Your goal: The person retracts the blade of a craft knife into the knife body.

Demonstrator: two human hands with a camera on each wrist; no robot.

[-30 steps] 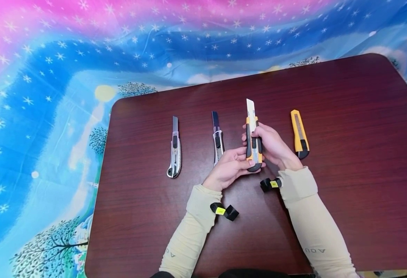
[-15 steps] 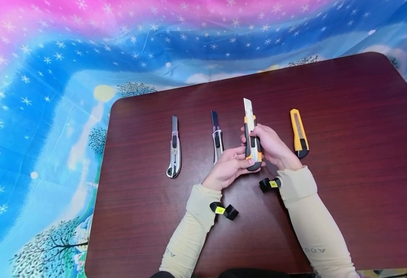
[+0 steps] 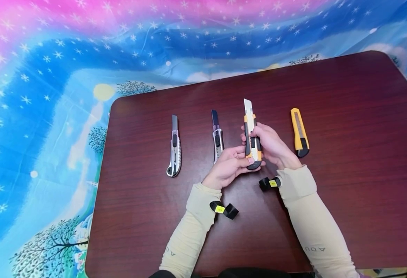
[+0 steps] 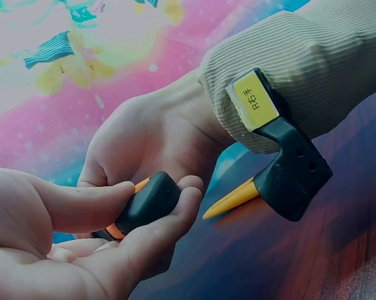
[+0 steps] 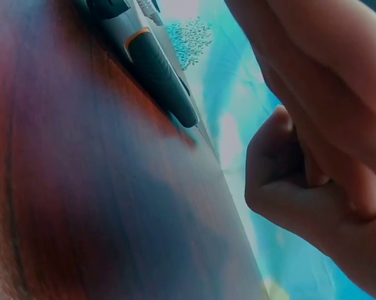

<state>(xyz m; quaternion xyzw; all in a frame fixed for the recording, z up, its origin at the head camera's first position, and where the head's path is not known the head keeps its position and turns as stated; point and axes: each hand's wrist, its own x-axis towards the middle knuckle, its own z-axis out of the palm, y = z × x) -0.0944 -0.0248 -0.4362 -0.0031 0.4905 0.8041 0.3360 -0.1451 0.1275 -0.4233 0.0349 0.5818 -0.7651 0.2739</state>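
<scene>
Okay, your left grip (image 3: 227, 166) pinches the orange-black cutter (image 3: 250, 126) at six o'clock, right grip (image 3: 274, 146) wraps mid-length; likely light, rigid, so hold the handle (image 3: 253, 146), avoid the twelve-o'clock blade (image 3: 248, 107).

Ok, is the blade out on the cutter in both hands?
Out: in the head view, the pale blade juts from the front end of the orange-and-black cutter.

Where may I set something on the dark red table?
Widest: between the slim yellow cutter and the table's right edge. Smaller: left edge to leftmost silver cutter. Crowded: the middle, where left hand and right hand hold an orange-black cutter beside another silver cutter.
</scene>
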